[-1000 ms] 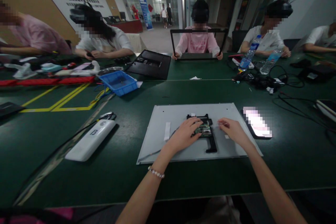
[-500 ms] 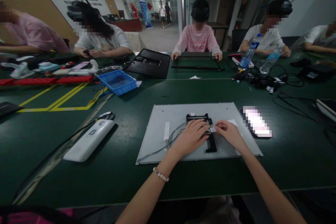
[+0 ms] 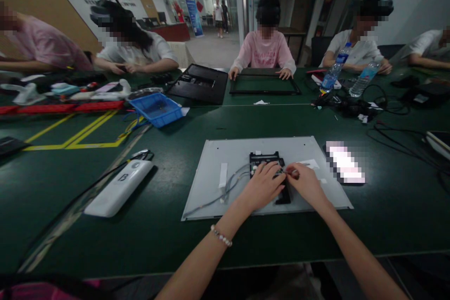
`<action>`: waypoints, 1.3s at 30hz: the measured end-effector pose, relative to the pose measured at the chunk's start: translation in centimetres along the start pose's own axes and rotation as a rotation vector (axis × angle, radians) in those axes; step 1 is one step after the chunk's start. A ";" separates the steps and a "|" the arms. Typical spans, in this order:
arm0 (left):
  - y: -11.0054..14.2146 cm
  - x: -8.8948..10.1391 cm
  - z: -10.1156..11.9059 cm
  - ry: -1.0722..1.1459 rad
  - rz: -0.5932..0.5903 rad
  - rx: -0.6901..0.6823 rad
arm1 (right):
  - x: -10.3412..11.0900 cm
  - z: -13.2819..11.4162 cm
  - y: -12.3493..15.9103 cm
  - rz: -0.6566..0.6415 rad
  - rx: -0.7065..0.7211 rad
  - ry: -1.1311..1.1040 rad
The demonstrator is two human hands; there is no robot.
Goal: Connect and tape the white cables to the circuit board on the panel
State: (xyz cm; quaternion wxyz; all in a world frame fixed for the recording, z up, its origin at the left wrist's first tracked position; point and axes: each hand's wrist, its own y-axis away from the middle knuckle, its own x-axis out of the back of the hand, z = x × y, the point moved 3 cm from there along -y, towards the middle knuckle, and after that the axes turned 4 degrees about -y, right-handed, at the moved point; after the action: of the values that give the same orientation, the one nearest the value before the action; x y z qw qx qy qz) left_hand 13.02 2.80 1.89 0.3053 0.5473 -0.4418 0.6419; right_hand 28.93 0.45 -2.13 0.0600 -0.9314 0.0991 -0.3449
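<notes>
A white flat panel [image 3: 211,164] lies on the green table, with a black frame-like bracket [image 3: 283,197] on its middle. My left hand [image 3: 263,183] rests over this bracket, fingers stretched out and covering much of it. Close to the left fingertips, my right hand [image 3: 306,182] is closed in a pinch at the bracket's right side; what it pinches is too small and covered to make out. Thin grey cables [image 3: 230,187] run from under my left hand across the panel's left part. A white strip [image 3: 223,176] sticks to the panel near them.
A lit phone [image 3: 344,161] lies right of the panel, a white power bank [image 3: 121,187] with a cable to its left. Farther back are a blue tray [image 3: 157,108], a black casing [image 3: 200,83] and two bottles [image 3: 336,66]. Across the table a person touches a black frame [image 3: 265,92].
My right hand has shifted slightly left and its fingers have curled in at the bracket. My left hand has moved a little down and right. The white piece between my hands is now covered.
</notes>
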 end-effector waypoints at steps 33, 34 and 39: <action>9.4 0.7 -13.4 0.305 0.091 0.633 | 1.0 -0.5 0.6 0.066 0.102 0.035; 9.3 0.6 -13.5 0.298 0.104 0.640 | 1.0 -0.5 0.6 0.068 0.102 0.032; 9.5 2.0 -14.1 0.445 0.202 0.747 | 1.2 -0.5 0.7 0.087 0.106 0.005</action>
State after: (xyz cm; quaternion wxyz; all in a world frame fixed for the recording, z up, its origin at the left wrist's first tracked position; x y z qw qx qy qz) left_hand -1.81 11.31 1.43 0.1101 0.4228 -0.1546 0.8861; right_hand 29.36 -0.49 -1.10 0.1238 -0.9209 0.1212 -0.3490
